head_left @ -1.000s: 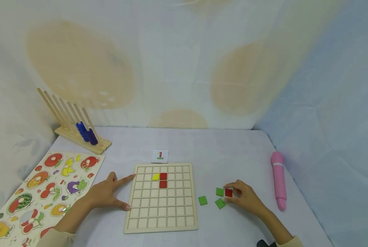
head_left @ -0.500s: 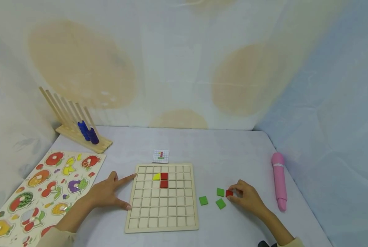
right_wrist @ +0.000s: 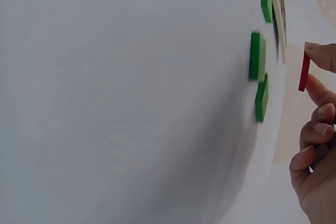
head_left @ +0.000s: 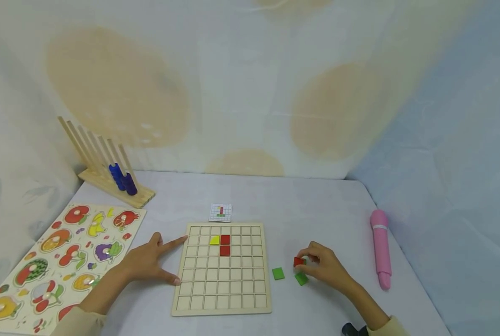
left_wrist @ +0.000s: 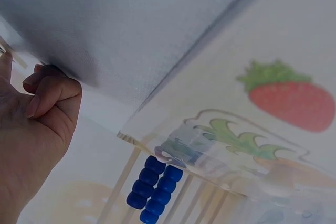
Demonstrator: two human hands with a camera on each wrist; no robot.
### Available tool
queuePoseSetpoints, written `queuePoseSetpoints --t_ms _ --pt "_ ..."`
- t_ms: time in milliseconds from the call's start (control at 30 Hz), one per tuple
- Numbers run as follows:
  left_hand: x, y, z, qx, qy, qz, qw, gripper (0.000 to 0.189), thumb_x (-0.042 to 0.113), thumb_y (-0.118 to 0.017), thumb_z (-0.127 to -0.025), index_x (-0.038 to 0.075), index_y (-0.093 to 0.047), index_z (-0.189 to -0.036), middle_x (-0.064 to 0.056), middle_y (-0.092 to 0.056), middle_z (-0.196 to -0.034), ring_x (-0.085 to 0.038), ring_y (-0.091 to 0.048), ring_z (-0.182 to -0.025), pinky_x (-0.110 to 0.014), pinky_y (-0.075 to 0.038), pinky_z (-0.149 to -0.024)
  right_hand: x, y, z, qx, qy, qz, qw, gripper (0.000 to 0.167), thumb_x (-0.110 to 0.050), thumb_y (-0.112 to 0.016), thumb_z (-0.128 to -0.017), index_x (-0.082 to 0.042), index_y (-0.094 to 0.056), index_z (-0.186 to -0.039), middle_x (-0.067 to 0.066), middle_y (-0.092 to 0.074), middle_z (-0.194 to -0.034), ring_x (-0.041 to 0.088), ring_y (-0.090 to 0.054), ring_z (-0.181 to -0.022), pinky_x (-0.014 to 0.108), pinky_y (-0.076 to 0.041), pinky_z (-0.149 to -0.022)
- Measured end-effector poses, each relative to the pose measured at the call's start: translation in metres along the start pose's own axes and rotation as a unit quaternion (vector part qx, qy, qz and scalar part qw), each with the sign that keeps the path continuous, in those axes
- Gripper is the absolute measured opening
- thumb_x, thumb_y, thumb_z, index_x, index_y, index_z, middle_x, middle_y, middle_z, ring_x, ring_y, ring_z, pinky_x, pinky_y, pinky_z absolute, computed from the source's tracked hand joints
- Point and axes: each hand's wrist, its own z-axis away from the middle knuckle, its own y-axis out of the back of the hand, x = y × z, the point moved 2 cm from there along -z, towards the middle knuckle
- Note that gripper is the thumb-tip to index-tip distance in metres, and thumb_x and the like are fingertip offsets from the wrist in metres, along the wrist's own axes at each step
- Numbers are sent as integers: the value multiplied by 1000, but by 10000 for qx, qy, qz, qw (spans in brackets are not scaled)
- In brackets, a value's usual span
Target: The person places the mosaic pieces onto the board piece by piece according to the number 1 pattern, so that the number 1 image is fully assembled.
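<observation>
My right hand [head_left: 323, 265] pinches a red square tile [head_left: 298, 262] between thumb and index finger. In the right wrist view the red tile [right_wrist: 304, 67] shows edge-on, lifted off the table. Green square tiles [head_left: 278, 273] lie beneath and to the left of this hand, one of them partly covered by it. My left hand [head_left: 147, 260] rests at the left edge of the wooden grid board [head_left: 216, 313], its straight index finger and thumb touching the rim. Its other fingers [left_wrist: 59, 95] are curled in the left wrist view. Two red tiles and a yellow piece [head_left: 214, 240] sit in the board's cells.
A small pattern card [head_left: 221, 213] lies behind the board. At the left are a fruit puzzle board [head_left: 138, 219] and a wooden peg stand [head_left: 138, 200] with blue beads. A pink cylindrical object [head_left: 381, 249] lies near the table's right edge.
My right hand has raised the red tile from the table and carried it left over a green tile. My left hand keeps its place at the board's edge.
</observation>
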Motion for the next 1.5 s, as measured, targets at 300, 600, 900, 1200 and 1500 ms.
queuePoseSetpoints --t_ms 300,600,900,1200,1500 --pt "-2 0 -3 -24 73 41 10000 112 77 -79 -54 39 -39 -151 -8 -38 -101 -18 -43 -68 -32 -35 -57 -34 -28 -24 -555 363 -433 9969 18 -16 -83 -80 -11 -74 -95 5 -47 -75 13 -42 -70 21 -36 -61" --pt "-2 -2 -4 -26 95 16 10000 112 77 -79 -53 40 -39 -151 -8 -39 -101 -18 -44 -69 -32 -36 -57 -62 -57 -49 -896 618 -458 9930 17 -18 -83 -80 -13 -74 -94 10 -51 -78 21 -46 -73 19 -36 -64" --pt "4 2 -4 -71 100 97 9999 111 73 -81 -55 38 -40 -151 -9 -40 -103 -19 -45 -71 -33 -36 -58 -83 -79 -66 -1114 632 -338 9912 17 -23 -83 -81 -16 -75 -95 3 -48 -76 11 -42 -73 21 -34 -65" --pt "3 2 -3 -53 84 58 9999 111 73 -82 -55 37 -41 -151 -9 -39 -101 -19 -44 -70 -32 -36 -57 -98 -100 -78 -1293 823 312 9877 18 -25 -82 -82 -15 -77 -96 1 -54 -79 5 -41 -71 19 -34 -62" --pt "1 1 1 -34 70 81 9999 111 73 -82 -55 37 -40 -151 -10 -40 -102 -19 -45 -69 -32 -37 -57 -110 -115 -85 -1269 1308 1300 9746 17 -26 -80 -83 -13 -78 -95 -3 -51 -78 3 -37 -68 17 -32 -61"
